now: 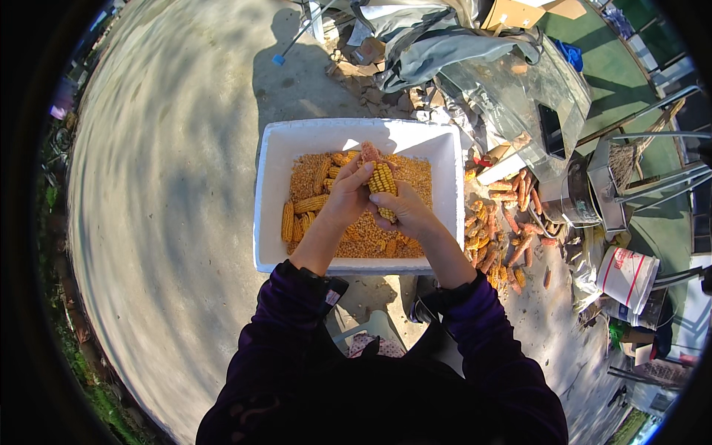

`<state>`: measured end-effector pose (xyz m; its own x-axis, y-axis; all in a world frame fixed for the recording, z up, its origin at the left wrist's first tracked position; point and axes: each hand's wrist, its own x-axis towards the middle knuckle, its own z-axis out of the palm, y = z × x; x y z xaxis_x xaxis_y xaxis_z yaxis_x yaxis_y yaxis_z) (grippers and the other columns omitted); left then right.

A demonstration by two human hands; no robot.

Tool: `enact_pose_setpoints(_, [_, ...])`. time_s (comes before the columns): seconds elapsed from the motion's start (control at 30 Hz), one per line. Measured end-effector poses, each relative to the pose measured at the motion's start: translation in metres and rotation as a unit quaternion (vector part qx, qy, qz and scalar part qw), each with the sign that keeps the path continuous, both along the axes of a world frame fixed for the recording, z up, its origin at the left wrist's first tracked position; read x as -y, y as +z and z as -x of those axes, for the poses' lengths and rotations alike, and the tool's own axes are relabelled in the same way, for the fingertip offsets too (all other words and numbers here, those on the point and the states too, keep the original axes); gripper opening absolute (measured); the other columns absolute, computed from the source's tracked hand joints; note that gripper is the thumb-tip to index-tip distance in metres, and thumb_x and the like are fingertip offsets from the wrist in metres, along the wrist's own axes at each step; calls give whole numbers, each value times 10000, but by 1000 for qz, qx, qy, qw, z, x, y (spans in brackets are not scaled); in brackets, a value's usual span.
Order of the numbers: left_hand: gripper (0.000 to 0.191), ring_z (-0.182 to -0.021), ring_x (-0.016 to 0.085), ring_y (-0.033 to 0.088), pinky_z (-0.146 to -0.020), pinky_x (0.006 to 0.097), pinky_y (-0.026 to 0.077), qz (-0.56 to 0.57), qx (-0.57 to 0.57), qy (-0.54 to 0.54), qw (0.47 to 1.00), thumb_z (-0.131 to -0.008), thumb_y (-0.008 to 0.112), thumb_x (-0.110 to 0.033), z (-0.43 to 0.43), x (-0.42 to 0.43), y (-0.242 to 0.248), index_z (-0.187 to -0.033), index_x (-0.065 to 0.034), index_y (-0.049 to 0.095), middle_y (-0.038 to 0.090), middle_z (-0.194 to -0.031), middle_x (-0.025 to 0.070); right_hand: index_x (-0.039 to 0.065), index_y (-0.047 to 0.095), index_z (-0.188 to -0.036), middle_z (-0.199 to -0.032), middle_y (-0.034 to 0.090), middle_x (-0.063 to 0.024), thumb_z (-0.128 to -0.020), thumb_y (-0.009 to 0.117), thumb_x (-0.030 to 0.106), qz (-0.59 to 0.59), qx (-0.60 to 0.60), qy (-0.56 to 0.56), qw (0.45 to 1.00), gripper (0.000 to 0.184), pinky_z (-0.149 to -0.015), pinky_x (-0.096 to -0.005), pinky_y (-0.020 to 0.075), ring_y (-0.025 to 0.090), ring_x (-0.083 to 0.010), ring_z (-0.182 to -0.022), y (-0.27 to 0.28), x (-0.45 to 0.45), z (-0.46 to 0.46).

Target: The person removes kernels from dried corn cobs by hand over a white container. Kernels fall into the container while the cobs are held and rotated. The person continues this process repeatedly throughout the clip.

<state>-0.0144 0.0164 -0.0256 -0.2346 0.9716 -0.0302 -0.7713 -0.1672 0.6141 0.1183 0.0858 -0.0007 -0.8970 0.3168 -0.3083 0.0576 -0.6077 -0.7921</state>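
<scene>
Above a white foam box, my two hands are close together. My right hand grips an ear of dried yellow corn that still bears rows of kernels. A reddish, stripped corncob pokes out past the fingers of my left hand, pressed against the ear. Most of that cob is hidden. Below, loose corn kernels cover the bottom of the box. Several whole ears, among them one corn ear, lie on the kernels at the left side.
Right of the box, stripped corncobs are heaped on the concrete ground. Beyond stand a metal bucket and a white bucket lying tilted. A phone rests on a glass-like panel. Grey sheeting is bunched behind.
</scene>
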Motion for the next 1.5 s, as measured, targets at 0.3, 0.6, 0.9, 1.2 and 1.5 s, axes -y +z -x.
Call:
enact_pose_setpoints(0.3, [214,-779,188,623,-701,317,531,114,-38,121,985,-942,507,-225,-15,-8,-7,-1061,-47,504,604,-925,99,34,506,-885,-664,525,-47,-827,597,178,-79,57,2,995,180,-347,-230,329,473,-107,-430,2,7,8])
enact_pose_setpoints(0.6, [245,-834,161,605,-728,300,520,37,-13,61,997,-923,554,-189,-10,-2,7,-1102,-36,487,592,-952,86,26,499,-890,-657,495,-30,-839,579,137,-84,66,18,994,146,-350,-227,337,471,-102,-435,9,-3,1])
enact_pose_setpoints(0.9, [288,-931,173,582,-813,320,497,80,-83,115,987,-937,507,-179,-16,-6,-15,-1182,-34,461,569,-1023,91,1,493,-883,-634,496,-31,-817,592,124,-173,120,5,978,171,-358,-230,368,470,-95,-420,12,5,5])
enact_pose_setpoints(1.2, [321,-923,142,559,-808,283,474,100,-113,134,979,-959,475,-210,-18,-5,-3,-1211,-12,476,549,-1018,67,3,494,-898,-657,510,-34,-801,614,110,-199,76,-9,977,188,-352,-230,366,487,-97,-434,19,8,4])
enact_pose_setpoints(1.5, [285,-809,155,569,-716,290,483,127,-112,146,975,-967,437,-242,-7,-7,-28,-1094,-3,524,551,-921,42,0,499,-894,-670,538,-55,-778,605,80,-175,114,16,978,175,-366,-235,380,507,-111,-440,8,13,8])
